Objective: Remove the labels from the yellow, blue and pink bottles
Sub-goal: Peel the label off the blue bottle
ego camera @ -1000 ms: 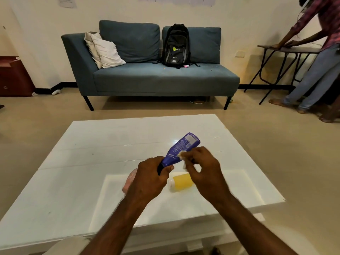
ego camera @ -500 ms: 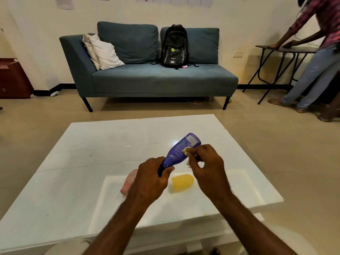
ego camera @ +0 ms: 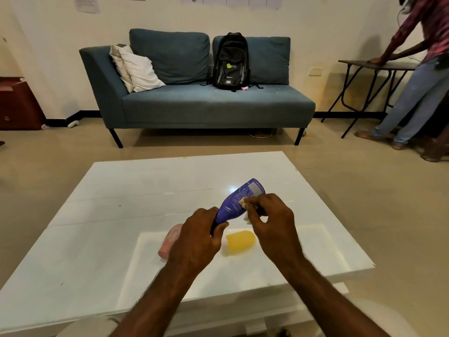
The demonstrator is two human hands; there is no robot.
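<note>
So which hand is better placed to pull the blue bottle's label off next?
Right, probably. The right hand pinches a lifted whitish scrap of label on the blue bottle; the left hand grips its narrow end, steadying it.

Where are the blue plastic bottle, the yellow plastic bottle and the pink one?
blue plastic bottle (ego camera: 232,203): head view, printed side.
yellow plastic bottle (ego camera: 240,240): head view, mid-body.
pink plastic bottle (ego camera: 169,239): head view, visible body.

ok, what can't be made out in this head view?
All head view.
- blue bottle cap end: wrapped in the left hand.
- Its label print: too small to read.
- pink bottle: partly behind the left hand; label state unclear.
- whitish scrap pinched by the right hand: fingers hide where it is attached.
</note>
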